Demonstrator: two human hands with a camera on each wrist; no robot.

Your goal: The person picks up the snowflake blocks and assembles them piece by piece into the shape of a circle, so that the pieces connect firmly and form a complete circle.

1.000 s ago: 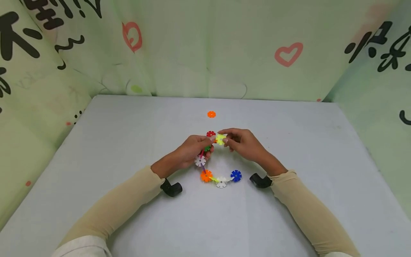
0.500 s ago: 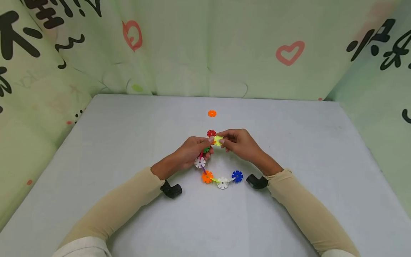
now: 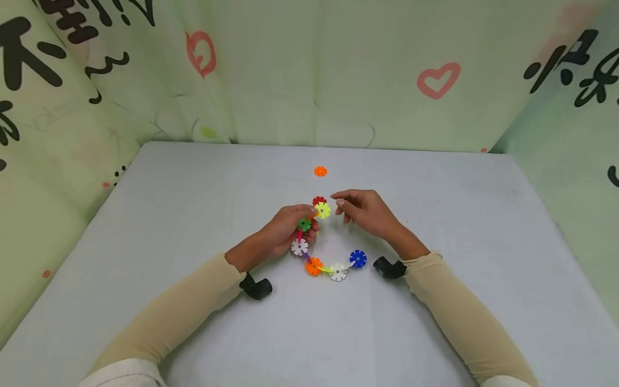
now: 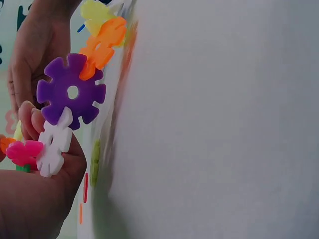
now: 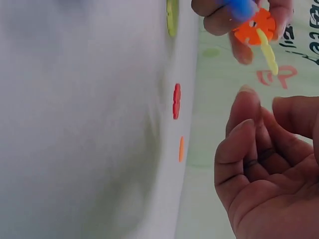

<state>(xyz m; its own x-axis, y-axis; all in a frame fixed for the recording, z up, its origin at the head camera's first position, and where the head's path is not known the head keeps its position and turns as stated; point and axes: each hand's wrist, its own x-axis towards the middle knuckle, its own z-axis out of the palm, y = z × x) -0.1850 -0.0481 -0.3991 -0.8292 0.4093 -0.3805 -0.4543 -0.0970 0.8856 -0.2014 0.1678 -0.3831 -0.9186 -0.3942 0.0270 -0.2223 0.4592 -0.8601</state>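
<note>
A curved chain of slotted plastic snowflake discs hangs from my left hand (image 3: 293, 227), whose thumb and fingers pinch it near its upper end. At that end a yellow disc (image 3: 322, 210) is slotted into an orange disc (image 5: 254, 27). Below it come a green disc (image 3: 304, 224), a pink one (image 4: 25, 153), a white one (image 3: 300, 247), a purple one (image 4: 72, 92) and an orange one (image 3: 314, 266). The chain ends in a white disc (image 3: 338, 272) and a blue disc (image 3: 358, 259). My right hand (image 3: 364, 210), fingers loosely bent, holds nothing just right of the yellow disc.
Loose on the white table (image 3: 435, 226) lie a red disc (image 3: 319, 200), partly behind the chain's yellow end, and an orange disc (image 3: 321, 171) farther back. A yellow-green disc (image 5: 171, 17) lies on it too, in the right wrist view. Printed cloth (image 3: 338, 70) encloses the table.
My right hand pushed the yellow disc leftward against the orange one, then let go and drew back to the right. The yellow disc now stays on the chain in my left hand.
</note>
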